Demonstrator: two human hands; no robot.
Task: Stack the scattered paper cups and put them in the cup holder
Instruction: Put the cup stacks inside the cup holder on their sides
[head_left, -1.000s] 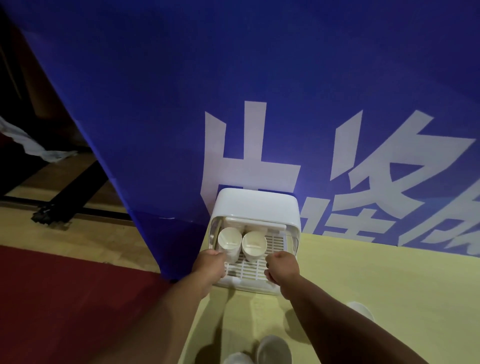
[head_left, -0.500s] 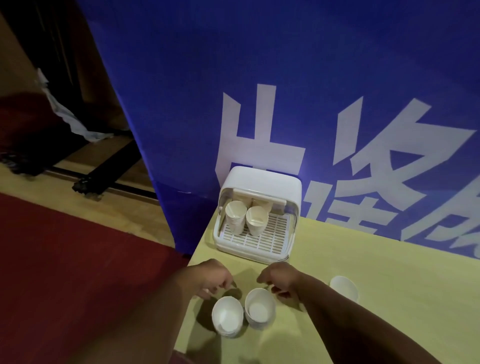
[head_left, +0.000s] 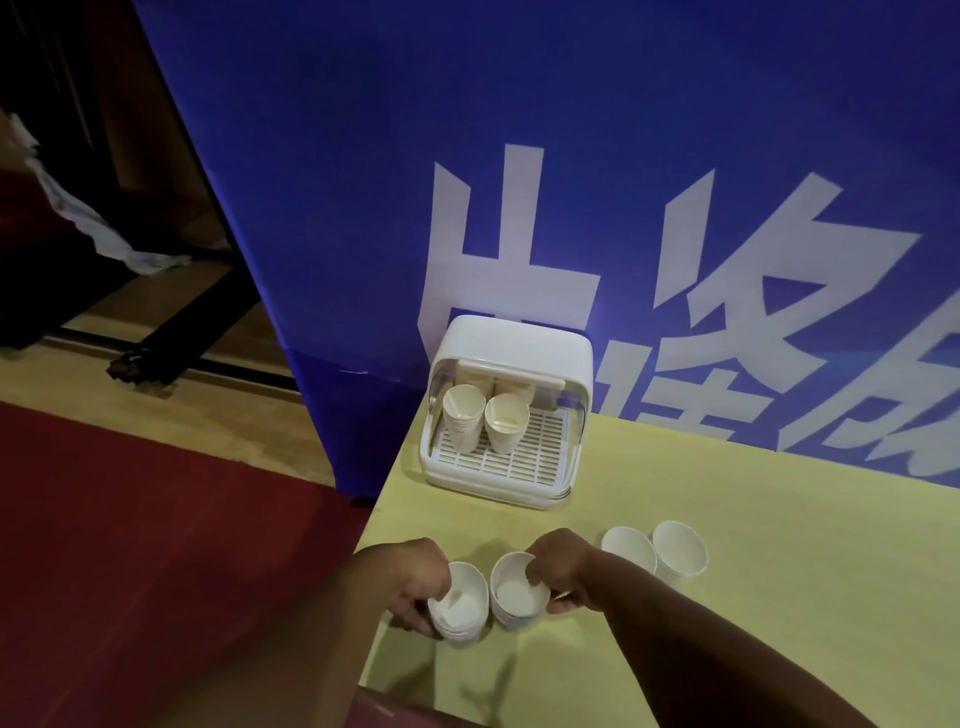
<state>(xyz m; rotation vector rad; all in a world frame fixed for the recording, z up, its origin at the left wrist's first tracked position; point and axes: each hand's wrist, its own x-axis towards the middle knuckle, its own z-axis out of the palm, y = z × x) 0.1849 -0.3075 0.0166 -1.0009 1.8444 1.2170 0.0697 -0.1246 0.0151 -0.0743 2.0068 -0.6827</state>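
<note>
A white cup holder (head_left: 511, 343) with its lid raised stands at the table's far left, against the blue banner. Two stacks of paper cups (head_left: 462, 423) (head_left: 506, 428) stand upright on its slatted tray. Near the front edge, my left hand (head_left: 410, 582) grips a stack of white paper cups (head_left: 462, 608) by the rim. Beside it my right hand (head_left: 558, 569) holds a second stack of cups (head_left: 517, 595). Two more paper cups (head_left: 628, 548) (head_left: 680, 551) stand side by side to the right of my right hand.
The yellow table (head_left: 727, 519) ends at a left edge just beside my left hand, with red carpet (head_left: 156, 519) below. The blue banner (head_left: 519, 156) with white characters rises directly behind the holder. A dark metal stand foot (head_left: 135, 366) lies on the wooden floor far left.
My hands drew back from the cup holder to the table's front and closed on the two cup stacks there. The view pulled back, bringing two more cups into sight at the right.
</note>
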